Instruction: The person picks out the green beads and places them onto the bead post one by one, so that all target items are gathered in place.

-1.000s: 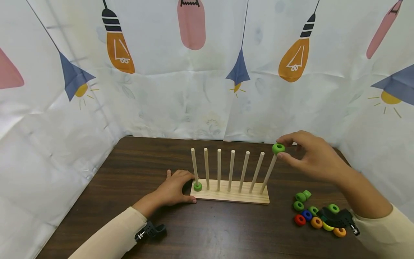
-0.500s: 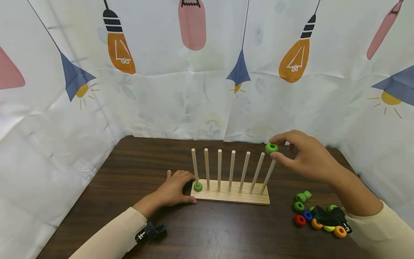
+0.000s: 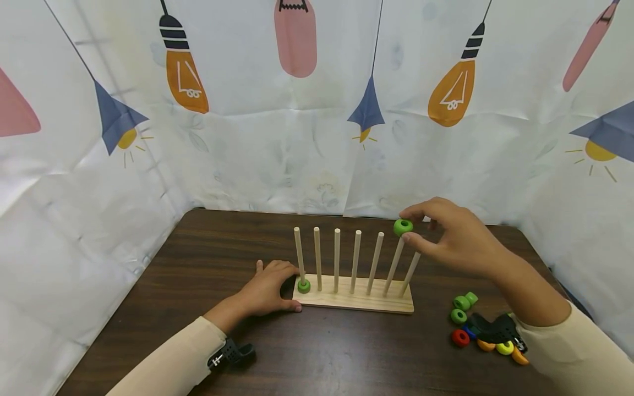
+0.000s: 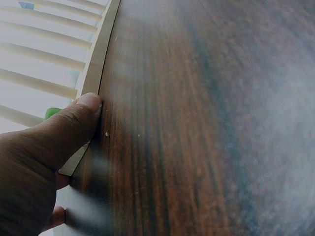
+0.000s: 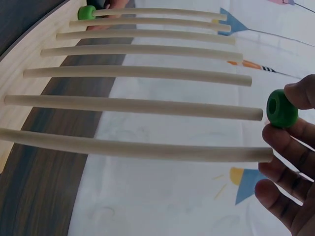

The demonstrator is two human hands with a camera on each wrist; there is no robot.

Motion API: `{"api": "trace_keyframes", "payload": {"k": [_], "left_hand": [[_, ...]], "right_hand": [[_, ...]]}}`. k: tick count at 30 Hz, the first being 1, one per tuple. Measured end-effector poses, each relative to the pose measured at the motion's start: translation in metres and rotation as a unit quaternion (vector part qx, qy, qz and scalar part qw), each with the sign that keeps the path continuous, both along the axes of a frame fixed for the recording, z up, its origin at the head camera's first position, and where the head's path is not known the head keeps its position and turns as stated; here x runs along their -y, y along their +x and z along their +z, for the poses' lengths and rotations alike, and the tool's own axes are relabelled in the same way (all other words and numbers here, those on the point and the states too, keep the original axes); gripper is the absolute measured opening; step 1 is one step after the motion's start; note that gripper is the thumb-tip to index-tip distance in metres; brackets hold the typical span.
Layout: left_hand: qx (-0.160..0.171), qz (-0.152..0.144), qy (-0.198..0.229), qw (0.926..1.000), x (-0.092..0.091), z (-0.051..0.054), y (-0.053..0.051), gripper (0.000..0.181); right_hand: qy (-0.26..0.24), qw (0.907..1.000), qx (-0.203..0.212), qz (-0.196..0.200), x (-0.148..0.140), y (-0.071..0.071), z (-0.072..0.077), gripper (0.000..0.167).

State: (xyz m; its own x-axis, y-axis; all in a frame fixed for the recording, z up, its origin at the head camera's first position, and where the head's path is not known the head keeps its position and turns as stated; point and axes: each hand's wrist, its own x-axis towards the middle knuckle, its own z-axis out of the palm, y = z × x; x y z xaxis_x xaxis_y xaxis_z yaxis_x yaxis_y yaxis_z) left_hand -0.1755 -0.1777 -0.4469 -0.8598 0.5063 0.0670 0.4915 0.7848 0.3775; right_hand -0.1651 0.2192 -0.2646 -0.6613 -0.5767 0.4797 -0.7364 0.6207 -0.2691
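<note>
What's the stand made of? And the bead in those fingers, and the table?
The stand's base looks like bare wood: pale, with faint grain. Its sticks seem wooden too, pale tan and dull. The held green bead could be painted wood or plastic: its smooth, even green fits both. The table shows dark, slightly shiny wood grain, maybe real wood, maybe a printed surface.

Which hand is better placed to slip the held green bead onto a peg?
Right, I'd judge: the right hand has the held green bead in its grip, near the tips of the pegs. The left hand holds the wooden base at its left end.
</note>
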Motion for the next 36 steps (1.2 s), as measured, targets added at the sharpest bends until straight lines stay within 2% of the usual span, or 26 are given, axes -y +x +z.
{"api": "trace_keyframes", "payload": {"k": [16, 24, 36], "left_hand": [[0.001, 0.0, -0.002, 1.0, 0.0, 0.0, 0.0, 0.07], [0.005, 0.002, 0.0, 1.0, -0.001, 0.001, 0.001, 0.071], [0.004, 0.002, 0.001, 1.0, -0.001, 0.002, 0.002, 0.072]], "right_hand": [[0.001, 0.9998, 0.017, 0.012, 0.019, -0.003, 0.002, 0.034], [-0.003, 0.9995, 0.004, 0.03, 0.029, -0.006, 0.004, 0.034], [-0.002, 0.9991, 0.014, 0.041, 0.046, -0.009, 0.005, 0.033]]}}
